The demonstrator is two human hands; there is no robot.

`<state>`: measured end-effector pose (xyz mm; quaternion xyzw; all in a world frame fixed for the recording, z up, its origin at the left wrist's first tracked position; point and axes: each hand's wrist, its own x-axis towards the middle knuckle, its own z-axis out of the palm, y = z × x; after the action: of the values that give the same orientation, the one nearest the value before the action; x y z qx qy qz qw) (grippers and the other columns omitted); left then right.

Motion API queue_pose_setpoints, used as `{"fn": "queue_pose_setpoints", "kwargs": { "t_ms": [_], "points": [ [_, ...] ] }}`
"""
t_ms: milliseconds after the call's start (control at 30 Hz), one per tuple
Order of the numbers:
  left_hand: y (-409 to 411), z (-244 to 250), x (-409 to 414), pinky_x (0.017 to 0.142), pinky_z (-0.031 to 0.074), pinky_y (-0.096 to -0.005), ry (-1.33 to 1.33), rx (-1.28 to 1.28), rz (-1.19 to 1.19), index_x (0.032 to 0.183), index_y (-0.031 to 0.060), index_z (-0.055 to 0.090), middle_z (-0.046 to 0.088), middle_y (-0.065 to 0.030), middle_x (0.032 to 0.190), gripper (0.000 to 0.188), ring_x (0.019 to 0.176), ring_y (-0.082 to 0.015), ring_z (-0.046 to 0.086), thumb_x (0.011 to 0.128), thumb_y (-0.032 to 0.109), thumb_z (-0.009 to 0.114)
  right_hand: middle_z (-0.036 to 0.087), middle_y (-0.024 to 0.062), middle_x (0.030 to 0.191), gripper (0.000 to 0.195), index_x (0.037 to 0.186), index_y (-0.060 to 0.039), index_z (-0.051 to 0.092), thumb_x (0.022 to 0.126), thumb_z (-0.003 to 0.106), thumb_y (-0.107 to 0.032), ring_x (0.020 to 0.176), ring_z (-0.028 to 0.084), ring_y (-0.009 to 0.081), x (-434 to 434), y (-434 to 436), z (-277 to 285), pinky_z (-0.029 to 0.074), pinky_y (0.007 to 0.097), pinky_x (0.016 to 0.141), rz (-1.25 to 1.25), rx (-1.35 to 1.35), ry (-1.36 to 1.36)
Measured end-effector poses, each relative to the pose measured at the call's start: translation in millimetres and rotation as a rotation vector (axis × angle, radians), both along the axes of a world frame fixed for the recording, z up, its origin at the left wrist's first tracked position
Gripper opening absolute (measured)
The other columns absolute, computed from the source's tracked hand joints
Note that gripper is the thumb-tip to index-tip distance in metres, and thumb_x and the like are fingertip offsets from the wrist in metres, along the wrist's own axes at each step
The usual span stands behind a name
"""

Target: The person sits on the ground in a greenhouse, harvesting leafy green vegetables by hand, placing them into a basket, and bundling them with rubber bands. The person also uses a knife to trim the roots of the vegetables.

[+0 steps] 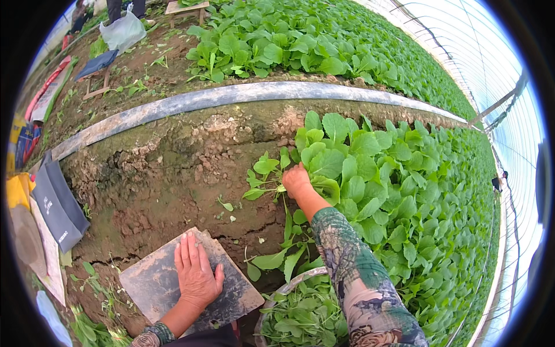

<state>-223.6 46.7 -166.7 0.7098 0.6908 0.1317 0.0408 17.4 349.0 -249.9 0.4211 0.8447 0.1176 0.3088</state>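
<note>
My left hand (197, 269) lies flat on a dirt-smeared dark board (147, 284), thumb spread from the fingers. The board looks like the top of a low stool; what is under it is hidden. At the near edge of a dense bed of leafy greens (390, 191), my right hand (297, 180) is curled around a small leafy plant (264, 169) whose pale stem base shows beside the fist. The fingertips are hidden. Below my right forearm stands a round basin (286, 288) heaped with loose picked greens (303, 312).
A grey hose (243, 92) runs across the soil beyond the bed. Bundled greens (86, 327) lie at lower left, near a dark folded bag (58, 204). Small wooden stools (97, 86) and a person's legs (125, 8) with a plastic bag (123, 30) are farther off.
</note>
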Motion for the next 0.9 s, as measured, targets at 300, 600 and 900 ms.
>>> {"fn": "queue_pose_setpoints", "kwargs": {
  "t_ms": [300,600,900],
  "points": [
    [-2,-2,-1,0.113,0.015,-0.0552,0.013,0.016,0.004,0.122,-0.0175,0.043,0.023,-0.0316,0.147,0.068,0.139,-0.0459,0.018,0.078,0.030,0.063,0.069,0.0049,0.111,0.024,0.109,-0.0141,0.070,0.088,0.058,-0.018,0.109,0.063,0.0260,-24,-10,9,0.036,0.0502,0.104,0.012,-0.127,-0.147],
    [2,-2,5,0.114,0.015,-0.0536,-0.021,0.048,-0.019,0.122,-0.0161,0.045,0.025,-0.0310,0.147,0.068,0.139,-0.0447,0.019,0.078,0.031,0.064,0.068,-0.0007,0.115,0.026,0.111,-0.0179,0.070,0.088,0.060,-0.021,0.110,0.063,0.0202,-38,-17,4,0.043,0.0426,0.092,-0.054,-0.114,-0.145],
    [-2,-1,5,0.113,0.016,-0.0535,-0.011,0.054,0.002,0.126,-0.0169,0.041,0.029,-0.0312,0.144,0.072,0.138,-0.0450,0.022,0.079,0.033,0.063,0.067,0.0108,0.085,0.017,0.090,-0.0059,0.063,0.074,0.063,-0.013,0.085,0.064,0.0266,-31,-43,60,0.043,0.0411,0.089,0.116,0.041,0.319]
  ]
}}
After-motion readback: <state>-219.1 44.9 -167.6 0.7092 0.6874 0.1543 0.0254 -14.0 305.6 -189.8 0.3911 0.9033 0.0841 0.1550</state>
